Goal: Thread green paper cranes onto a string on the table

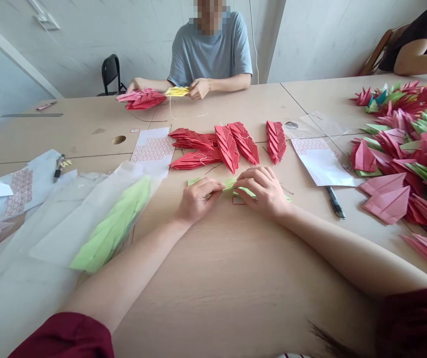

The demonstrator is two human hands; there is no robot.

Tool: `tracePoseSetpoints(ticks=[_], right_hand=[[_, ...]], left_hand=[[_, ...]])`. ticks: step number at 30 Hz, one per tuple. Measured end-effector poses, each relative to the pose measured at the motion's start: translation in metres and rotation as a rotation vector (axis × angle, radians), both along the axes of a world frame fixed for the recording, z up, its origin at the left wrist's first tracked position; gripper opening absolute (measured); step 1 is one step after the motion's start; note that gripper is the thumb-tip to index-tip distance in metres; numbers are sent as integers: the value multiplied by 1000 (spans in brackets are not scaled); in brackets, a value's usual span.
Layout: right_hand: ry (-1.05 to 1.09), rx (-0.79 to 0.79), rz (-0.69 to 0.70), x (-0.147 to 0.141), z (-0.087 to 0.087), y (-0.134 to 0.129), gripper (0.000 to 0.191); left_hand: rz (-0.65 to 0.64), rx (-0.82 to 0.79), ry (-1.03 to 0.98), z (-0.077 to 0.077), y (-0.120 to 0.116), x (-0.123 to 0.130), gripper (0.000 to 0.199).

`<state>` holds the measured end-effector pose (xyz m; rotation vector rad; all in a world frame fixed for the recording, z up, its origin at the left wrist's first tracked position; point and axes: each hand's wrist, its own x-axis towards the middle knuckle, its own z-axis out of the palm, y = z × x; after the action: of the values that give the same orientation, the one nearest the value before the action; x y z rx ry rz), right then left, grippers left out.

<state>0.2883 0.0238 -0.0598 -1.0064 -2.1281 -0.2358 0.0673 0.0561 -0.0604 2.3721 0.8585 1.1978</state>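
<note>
Low over the table, my left hand (200,199) pinches the left part of some folded light green paper (230,184) between thumb and fingers. My right hand (260,191) is curled over the right part of the same green paper, with its fingers bent around it. Bits of green paper stick out beyond both hands, and the rest is hidden under my fingers. Just beyond my hands lie several bundles of folded red paper (227,148), some with loose threads. Another red bundle (276,141) stands apart to the right.
On the left, a clear plastic bag (60,233) holds green folded paper (114,223). Printed sheets (153,149) lie on both sides, with a black pen (335,203) at right. A large pile of red, pink and green folded pieces (414,149) covers the right. Across the table a person (213,52) handles paper bundles.
</note>
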Motion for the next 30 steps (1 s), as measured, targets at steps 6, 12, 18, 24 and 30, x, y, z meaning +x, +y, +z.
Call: tracePoseSetpoints(ticks=[6,12,18,24,30], right_hand=[[-14,-45,29,-1,2,-1,11],[1,-17,30,-3,4,-2,9],[26,72,65,-4,2,0,4],[-31,72,79,-5,5,0,6],[-143,104,106,-5,10,-4,11]], left_hand=[[-10,-70,4,-1,-2,0,11],[-12,41,59,-3,-1,1,11],[-21,252,34,-5,3,1,7],[-37,376,88,-4,1,0,4],[-45,437,167,-2,-4,1,2]])
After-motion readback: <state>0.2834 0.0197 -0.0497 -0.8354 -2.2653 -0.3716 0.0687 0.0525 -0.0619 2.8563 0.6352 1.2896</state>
